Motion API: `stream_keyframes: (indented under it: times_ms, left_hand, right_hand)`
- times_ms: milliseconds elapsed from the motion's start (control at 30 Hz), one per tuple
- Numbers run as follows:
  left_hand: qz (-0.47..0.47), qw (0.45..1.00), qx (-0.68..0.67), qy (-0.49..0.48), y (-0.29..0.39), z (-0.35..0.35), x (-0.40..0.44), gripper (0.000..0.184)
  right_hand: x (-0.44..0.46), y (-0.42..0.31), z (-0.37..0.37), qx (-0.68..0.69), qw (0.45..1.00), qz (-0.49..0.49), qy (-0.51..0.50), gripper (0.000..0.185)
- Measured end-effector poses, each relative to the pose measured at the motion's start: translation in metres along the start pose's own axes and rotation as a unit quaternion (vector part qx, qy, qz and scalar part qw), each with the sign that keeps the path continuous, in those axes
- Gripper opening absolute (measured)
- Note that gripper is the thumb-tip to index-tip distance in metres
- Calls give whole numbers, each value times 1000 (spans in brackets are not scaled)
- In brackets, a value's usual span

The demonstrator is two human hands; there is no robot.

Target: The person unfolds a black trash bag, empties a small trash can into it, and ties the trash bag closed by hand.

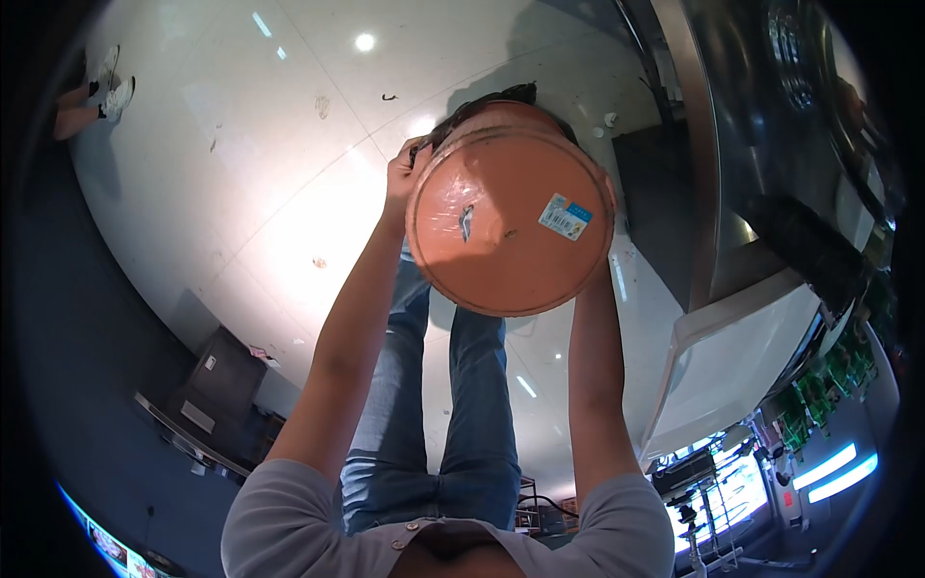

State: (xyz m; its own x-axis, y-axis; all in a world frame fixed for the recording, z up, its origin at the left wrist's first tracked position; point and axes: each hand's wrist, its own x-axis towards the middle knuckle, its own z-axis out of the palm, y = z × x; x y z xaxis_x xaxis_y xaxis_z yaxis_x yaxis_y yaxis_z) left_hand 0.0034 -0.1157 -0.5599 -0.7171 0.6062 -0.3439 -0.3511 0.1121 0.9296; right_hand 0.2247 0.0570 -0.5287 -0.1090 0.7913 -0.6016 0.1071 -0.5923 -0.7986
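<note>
An orange bucket (511,255) is upturned just right of the scene's middle, its round, scuffed base facing the viewer and its mouth turned away, out of sight. A white-and-blue barcode label (565,217) sits on the right of the base, with a small dark mark left of centre. Crumpled black plastic (521,93) shows along the far side.

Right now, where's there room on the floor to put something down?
The pale floor left of the orange bucket, out to the white shoes, looks roomy, though small spots dot it. Right of the bucket is crowded: metal unit, white panel.
</note>
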Motion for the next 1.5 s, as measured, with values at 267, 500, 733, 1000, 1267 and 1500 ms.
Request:
stream_keyframes:
  times_ms: [267,500,733,1000,1267,1500]
  left_hand:
    - [-209,971,-118,18,22,-3,3,35]
    - [-216,959,-181,26,50,4,-12,43]
    - [-219,971,-77,-55,47,-9,-27,48]
    - [-245,967,22,-69,60,-15,-50,47]
    - [-187,980,47,-48,67,-14,-58,42]
    - [-156,988,-16,-15,88,-9,-38,41]
  right_hand:
    - [8,-5,-6,-47,993,108,-15,47]
    - [-2,-7,2,-145,989,16,7,35]
    - [-12,-17,18,-365,917,-45,152,29]
    - [-18,-26,22,-441,890,-60,95,39]
    - [-41,-27,9,-341,916,-209,25,27]
    - [-39,-33,12,-256,942,-214,27,28]
